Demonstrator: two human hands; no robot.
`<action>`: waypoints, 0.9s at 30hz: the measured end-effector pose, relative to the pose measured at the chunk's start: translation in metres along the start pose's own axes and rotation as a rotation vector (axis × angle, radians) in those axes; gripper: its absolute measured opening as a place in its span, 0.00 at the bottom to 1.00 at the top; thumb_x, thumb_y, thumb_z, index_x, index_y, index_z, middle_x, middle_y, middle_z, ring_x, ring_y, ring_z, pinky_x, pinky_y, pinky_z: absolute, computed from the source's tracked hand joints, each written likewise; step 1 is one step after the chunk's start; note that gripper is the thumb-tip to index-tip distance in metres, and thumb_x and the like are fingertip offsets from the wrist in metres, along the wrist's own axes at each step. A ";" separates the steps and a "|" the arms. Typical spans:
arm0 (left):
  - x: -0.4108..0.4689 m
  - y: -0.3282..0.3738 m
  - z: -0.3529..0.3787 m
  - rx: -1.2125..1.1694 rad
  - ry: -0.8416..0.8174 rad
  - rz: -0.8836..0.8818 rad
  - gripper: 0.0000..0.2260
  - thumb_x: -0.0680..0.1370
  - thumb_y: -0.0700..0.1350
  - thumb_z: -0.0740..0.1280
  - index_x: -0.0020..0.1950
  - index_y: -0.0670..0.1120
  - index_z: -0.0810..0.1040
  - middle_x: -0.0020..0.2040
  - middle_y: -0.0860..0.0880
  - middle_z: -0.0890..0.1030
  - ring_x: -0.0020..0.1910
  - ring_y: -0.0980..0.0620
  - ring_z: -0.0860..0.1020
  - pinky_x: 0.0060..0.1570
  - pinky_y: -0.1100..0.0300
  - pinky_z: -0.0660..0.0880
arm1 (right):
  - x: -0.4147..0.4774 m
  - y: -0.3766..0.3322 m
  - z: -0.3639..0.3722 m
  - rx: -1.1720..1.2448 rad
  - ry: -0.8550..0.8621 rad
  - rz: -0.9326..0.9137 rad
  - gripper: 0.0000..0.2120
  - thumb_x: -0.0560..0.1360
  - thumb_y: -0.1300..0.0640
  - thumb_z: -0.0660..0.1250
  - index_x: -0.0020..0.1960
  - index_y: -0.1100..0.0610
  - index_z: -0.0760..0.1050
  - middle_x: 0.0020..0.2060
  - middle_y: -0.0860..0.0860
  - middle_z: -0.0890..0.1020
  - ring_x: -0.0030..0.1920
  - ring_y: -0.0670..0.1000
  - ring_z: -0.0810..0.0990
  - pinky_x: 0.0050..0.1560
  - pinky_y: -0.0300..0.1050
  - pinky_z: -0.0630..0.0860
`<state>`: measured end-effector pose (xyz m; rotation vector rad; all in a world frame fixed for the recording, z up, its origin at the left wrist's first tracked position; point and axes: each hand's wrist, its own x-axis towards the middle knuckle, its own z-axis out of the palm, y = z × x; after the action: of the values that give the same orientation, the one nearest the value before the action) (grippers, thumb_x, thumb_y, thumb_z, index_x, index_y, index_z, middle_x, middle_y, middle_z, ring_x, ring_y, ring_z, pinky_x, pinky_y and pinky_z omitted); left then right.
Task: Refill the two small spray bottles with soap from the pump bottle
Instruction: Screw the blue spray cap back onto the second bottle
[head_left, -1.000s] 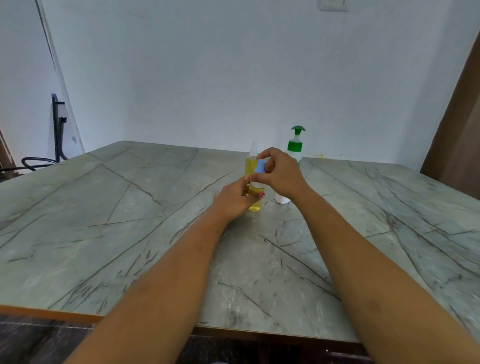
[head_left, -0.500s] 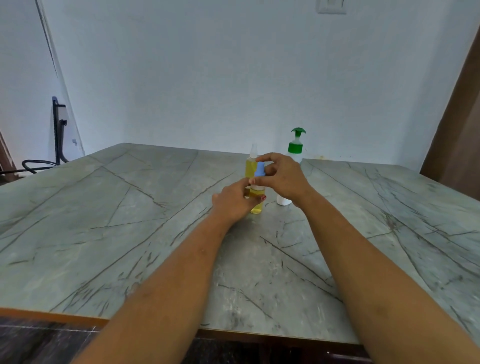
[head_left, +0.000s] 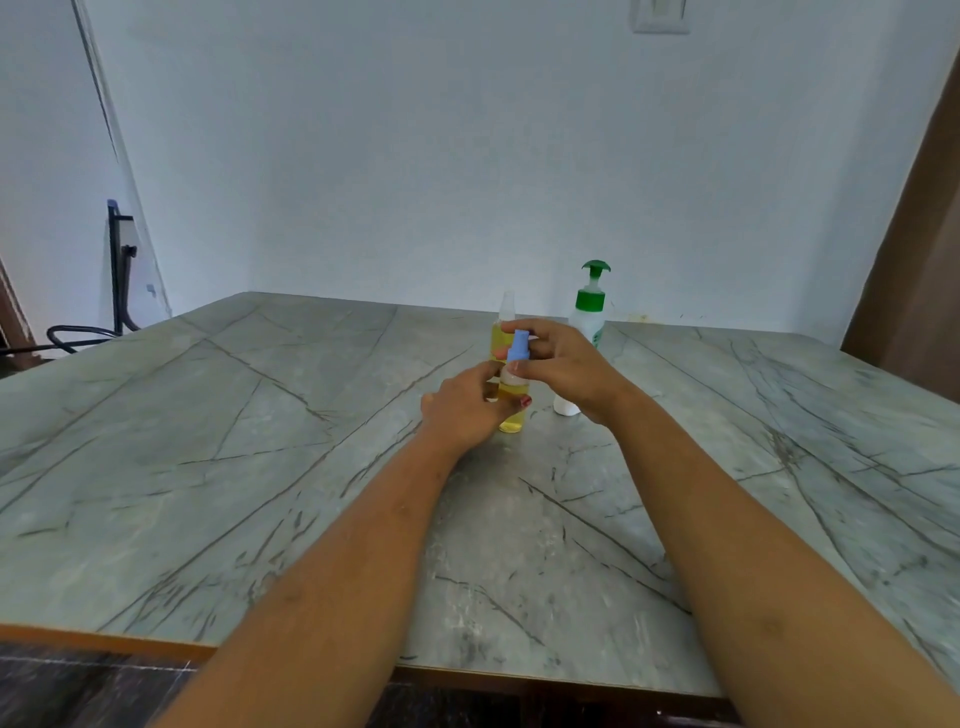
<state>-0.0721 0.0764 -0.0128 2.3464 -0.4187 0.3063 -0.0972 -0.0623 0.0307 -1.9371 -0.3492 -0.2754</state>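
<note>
Head view shows a blue-topped, yellow-tinted spray bottle (head_left: 513, 422).

you look across a grey-green veined stone table (head_left: 208, 467); behind it a pale wall (head_left: 415, 156) with a switch plate (head_left: 661, 18), left a black metal frame (head_left: 120, 270), right a brown panel (head_left: 919, 260).

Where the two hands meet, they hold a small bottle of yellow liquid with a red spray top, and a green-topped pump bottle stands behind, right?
Not quite: the head view shows the spray top is blue, not red. The rest stands: the left hand and right hand hold the small bottle of yellow liquid, and the green-topped pump bottle stands behind.
</note>
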 end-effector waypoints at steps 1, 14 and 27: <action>0.000 0.000 0.000 0.001 0.007 0.004 0.24 0.73 0.62 0.64 0.67 0.57 0.69 0.60 0.52 0.78 0.59 0.49 0.75 0.60 0.43 0.68 | 0.000 0.000 0.001 -0.030 0.045 -0.001 0.22 0.71 0.64 0.72 0.64 0.57 0.72 0.51 0.55 0.82 0.52 0.49 0.81 0.57 0.45 0.77; 0.001 0.000 0.000 -0.030 -0.011 -0.007 0.23 0.74 0.60 0.65 0.67 0.56 0.69 0.62 0.52 0.78 0.61 0.50 0.74 0.62 0.44 0.66 | 0.002 0.003 0.002 -0.140 -0.041 0.030 0.18 0.77 0.57 0.66 0.65 0.61 0.72 0.60 0.51 0.77 0.59 0.49 0.76 0.60 0.41 0.72; 0.005 -0.004 0.007 0.138 0.163 0.002 0.24 0.72 0.64 0.63 0.65 0.57 0.71 0.58 0.54 0.79 0.58 0.52 0.75 0.51 0.52 0.59 | 0.002 0.009 0.018 -0.187 0.233 0.004 0.15 0.73 0.52 0.70 0.57 0.57 0.79 0.48 0.52 0.83 0.49 0.49 0.81 0.52 0.45 0.77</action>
<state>-0.0654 0.0729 -0.0187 2.4317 -0.3304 0.5390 -0.0917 -0.0490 0.0173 -2.0619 -0.1709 -0.5419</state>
